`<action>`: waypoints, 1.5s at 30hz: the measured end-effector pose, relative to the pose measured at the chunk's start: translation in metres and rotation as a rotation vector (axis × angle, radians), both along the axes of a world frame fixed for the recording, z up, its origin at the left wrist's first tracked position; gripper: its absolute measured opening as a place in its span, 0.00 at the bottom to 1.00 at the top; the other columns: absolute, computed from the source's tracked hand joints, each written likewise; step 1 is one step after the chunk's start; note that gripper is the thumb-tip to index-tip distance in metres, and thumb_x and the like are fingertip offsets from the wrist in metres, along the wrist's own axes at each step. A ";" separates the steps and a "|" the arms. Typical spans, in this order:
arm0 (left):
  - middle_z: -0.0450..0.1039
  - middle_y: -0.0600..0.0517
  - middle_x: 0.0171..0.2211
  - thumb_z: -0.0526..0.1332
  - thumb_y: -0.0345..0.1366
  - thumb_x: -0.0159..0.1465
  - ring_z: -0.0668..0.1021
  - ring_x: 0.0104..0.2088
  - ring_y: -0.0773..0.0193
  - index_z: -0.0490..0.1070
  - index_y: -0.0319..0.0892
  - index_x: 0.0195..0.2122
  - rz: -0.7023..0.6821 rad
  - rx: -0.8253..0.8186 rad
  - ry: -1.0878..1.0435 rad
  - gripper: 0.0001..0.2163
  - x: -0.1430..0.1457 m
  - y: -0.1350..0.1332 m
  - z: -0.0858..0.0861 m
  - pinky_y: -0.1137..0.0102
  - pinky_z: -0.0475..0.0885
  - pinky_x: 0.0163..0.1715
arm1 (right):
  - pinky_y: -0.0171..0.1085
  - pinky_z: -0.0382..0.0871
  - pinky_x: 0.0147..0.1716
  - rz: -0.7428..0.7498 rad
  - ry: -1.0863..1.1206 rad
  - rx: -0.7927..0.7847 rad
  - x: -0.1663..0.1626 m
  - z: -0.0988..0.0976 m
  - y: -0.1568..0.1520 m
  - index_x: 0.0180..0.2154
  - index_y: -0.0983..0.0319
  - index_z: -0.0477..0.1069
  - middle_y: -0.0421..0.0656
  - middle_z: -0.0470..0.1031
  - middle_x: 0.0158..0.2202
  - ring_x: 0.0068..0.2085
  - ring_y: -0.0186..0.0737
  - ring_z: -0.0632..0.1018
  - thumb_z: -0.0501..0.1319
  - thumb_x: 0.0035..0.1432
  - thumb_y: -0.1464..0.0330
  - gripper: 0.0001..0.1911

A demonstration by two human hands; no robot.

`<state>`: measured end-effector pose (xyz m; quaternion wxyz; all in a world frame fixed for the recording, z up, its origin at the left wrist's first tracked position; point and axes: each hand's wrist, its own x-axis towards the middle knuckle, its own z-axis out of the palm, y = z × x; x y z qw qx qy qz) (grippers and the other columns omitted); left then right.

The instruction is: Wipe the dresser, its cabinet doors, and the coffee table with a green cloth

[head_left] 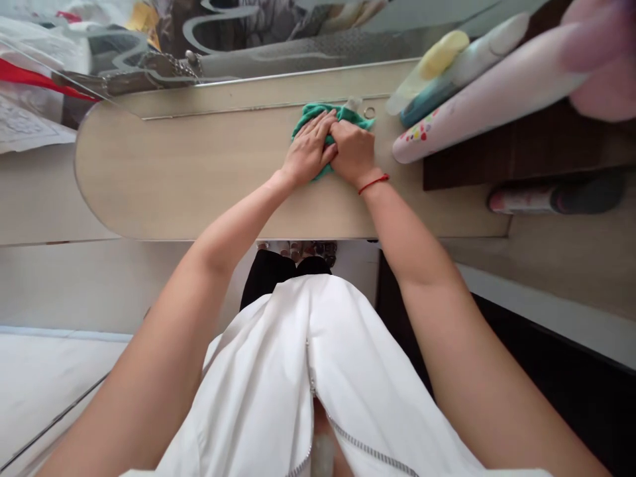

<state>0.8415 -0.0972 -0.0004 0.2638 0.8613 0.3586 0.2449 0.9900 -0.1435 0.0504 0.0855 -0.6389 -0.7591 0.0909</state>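
A green cloth point(312, 114) lies bunched on the pale wooden tabletop point(189, 172), close to the mirror's lower edge. My left hand point(308, 147) rests flat on the cloth, fingers stretched out and close together. My right hand point(354, 151) sits beside it, touching it, with fingers curled down into the cloth; a red string circles that wrist. Both hands cover most of the cloth. A small ring point(369, 112) and a small pale cap-like object point(353, 103) lie just behind the cloth.
A mirror point(278, 40) stands along the table's far edge. Tall bottles and tubes point(477, 93) lean in at the right, over a dark shelf point(517, 152). Another tube point(551, 197) lies lower right. The table's rounded end point(82, 179) is at left.
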 end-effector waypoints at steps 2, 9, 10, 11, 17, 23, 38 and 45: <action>0.58 0.41 0.75 0.47 0.57 0.74 0.58 0.77 0.50 0.61 0.41 0.72 -0.023 0.004 0.025 0.33 0.002 -0.046 0.000 0.52 0.53 0.78 | 0.41 0.70 0.53 0.000 0.028 -0.020 0.005 -0.008 -0.043 0.55 0.74 0.72 0.54 0.76 0.51 0.55 0.49 0.79 0.48 0.72 0.70 0.20; 0.54 0.37 0.76 0.51 0.51 0.75 0.55 0.78 0.53 0.59 0.32 0.72 -0.273 -0.030 0.181 0.32 0.095 -0.193 0.018 0.55 0.52 0.79 | 0.48 0.74 0.49 -0.040 0.018 -0.075 0.117 -0.028 -0.208 0.45 0.64 0.74 0.54 0.76 0.45 0.50 0.52 0.78 0.54 0.67 0.66 0.13; 0.54 0.37 0.76 0.52 0.50 0.75 0.55 0.78 0.54 0.59 0.31 0.72 -0.313 -0.031 0.209 0.32 0.117 -0.199 0.024 0.57 0.51 0.79 | 0.49 0.74 0.50 -0.095 0.004 -0.066 0.140 -0.028 -0.219 0.44 0.63 0.74 0.54 0.76 0.44 0.50 0.52 0.78 0.55 0.67 0.64 0.13; 0.54 0.37 0.76 0.53 0.49 0.76 0.55 0.78 0.55 0.59 0.30 0.72 -0.343 -0.027 0.234 0.32 0.138 -0.201 0.030 0.60 0.50 0.79 | 0.50 0.74 0.51 -0.159 -0.017 -0.054 0.161 -0.027 -0.228 0.44 0.63 0.74 0.54 0.76 0.43 0.50 0.53 0.77 0.55 0.66 0.63 0.13; 0.46 0.35 0.78 0.59 0.44 0.71 0.51 0.79 0.49 0.50 0.22 0.75 -0.469 0.057 0.331 0.39 0.191 -0.187 0.052 0.64 0.41 0.79 | 0.68 0.57 0.66 -0.408 -0.069 0.196 0.190 -0.044 -0.243 0.58 0.70 0.72 0.68 0.67 0.63 0.68 0.70 0.65 0.55 0.64 0.58 0.29; 0.42 0.34 0.79 0.53 0.40 0.70 0.47 0.80 0.47 0.47 0.21 0.75 -0.431 0.130 0.382 0.38 0.122 -0.181 0.042 0.61 0.36 0.80 | 0.67 0.54 0.71 -0.467 0.011 0.338 0.104 -0.073 -0.232 0.65 0.65 0.70 0.60 0.69 0.66 0.73 0.61 0.63 0.48 0.71 0.55 0.32; 0.35 0.35 0.80 0.56 0.41 0.64 0.40 0.80 0.44 0.40 0.28 0.77 0.640 -0.263 0.190 0.44 -0.458 -0.177 -0.042 0.45 0.39 0.80 | 0.55 0.35 0.80 0.683 0.203 -0.170 -0.448 -0.052 -0.074 0.73 0.67 0.61 0.46 0.49 0.79 0.79 0.52 0.51 0.45 0.72 0.69 0.32; 0.26 0.45 0.81 0.47 0.57 0.73 0.31 0.79 0.44 0.33 0.31 0.78 0.778 -0.226 0.094 0.43 -0.446 -0.150 -0.056 0.45 0.27 0.80 | 0.53 0.51 0.78 0.782 0.272 -0.137 -0.450 -0.059 -0.036 0.73 0.68 0.59 0.51 0.58 0.75 0.77 0.47 0.58 0.44 0.73 0.71 0.31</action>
